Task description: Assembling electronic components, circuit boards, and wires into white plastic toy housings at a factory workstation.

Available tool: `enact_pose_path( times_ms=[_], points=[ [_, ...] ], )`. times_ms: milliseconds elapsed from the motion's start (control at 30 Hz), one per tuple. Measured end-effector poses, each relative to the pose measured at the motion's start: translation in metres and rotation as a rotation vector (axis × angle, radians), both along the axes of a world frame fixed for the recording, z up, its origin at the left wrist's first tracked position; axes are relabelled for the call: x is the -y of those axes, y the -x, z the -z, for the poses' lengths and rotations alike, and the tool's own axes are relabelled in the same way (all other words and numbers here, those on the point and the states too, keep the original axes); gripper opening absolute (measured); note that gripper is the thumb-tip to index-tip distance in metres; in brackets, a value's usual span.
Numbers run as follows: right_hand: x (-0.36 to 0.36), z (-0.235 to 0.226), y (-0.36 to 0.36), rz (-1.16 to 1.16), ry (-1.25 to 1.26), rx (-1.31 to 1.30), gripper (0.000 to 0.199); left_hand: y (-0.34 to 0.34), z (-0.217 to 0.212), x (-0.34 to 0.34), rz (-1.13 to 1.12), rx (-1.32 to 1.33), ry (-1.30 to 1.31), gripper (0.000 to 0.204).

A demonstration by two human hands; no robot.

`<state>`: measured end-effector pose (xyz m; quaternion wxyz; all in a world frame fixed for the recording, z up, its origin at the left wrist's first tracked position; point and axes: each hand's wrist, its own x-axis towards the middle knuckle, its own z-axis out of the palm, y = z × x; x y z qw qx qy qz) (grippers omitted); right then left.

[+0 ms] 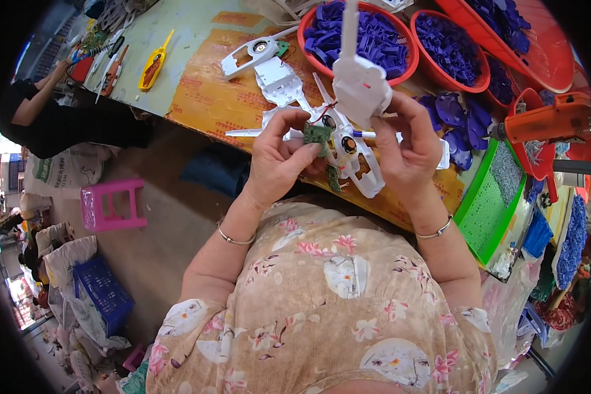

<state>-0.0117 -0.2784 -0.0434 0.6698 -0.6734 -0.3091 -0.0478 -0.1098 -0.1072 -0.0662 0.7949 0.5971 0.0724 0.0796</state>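
Left hand (279, 161): grip clenched on a small green circuit board (317, 133), pinched between thumb and fingertips, held above the lap at the near edge of the surface (203, 98).
Right hand (407, 148): grip closed around a white plastic toy shell (360, 82), its long narrow part pointing up and away.
Link: thin wires run from the board toward the shell; a second white shell half (358, 164) hangs between the two hands, just below them.
On surface, behind hands: more white shell parts (262, 56); two red bowls (410, 49) filled with blue plastic pieces.
Right side: orange power screwdriver (551, 121) above a green tray (489, 203).
Far left: another person in black seated at the surface; pink stool (111, 203) on the floor.
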Motion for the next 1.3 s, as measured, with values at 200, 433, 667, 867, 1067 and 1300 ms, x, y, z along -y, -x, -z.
enact_pose_path(
  times_ms=[200, 433, 667, 867, 1067, 1300],
  points=[
    [0.002, -0.006, -0.005, -0.017, 0.184, 0.768, 0.040, 0.004, -0.024, -0.003, -0.141, -0.036, -0.817, 0.032],
    [0.002, -0.009, 0.003, -0.051, 0.247, 0.863, 0.034, 0.001, -0.015, -0.014, -0.156, 0.078, -0.751, 0.040],
    [0.000, -0.008, 0.002, -0.068, 0.262, 0.864, 0.032, -0.001, -0.012, -0.009, -0.134, 0.151, -0.508, 0.042],
    [-0.001, -0.006, 0.003, -0.072, 0.248, 0.828, 0.035, -0.007, -0.006, -0.017, -0.133, 0.263, -0.656, 0.035],
    [0.000, -0.005, 0.003, -0.095, 0.227, 0.811, 0.036, -0.012, -0.012, -0.008, -0.190, 0.193, -0.561, 0.039],
    [0.000, -0.008, 0.005, -0.112, 0.232, 0.787, 0.028, -0.013, -0.017, -0.004, -0.183, 0.269, -0.414, 0.041]
  ],
)
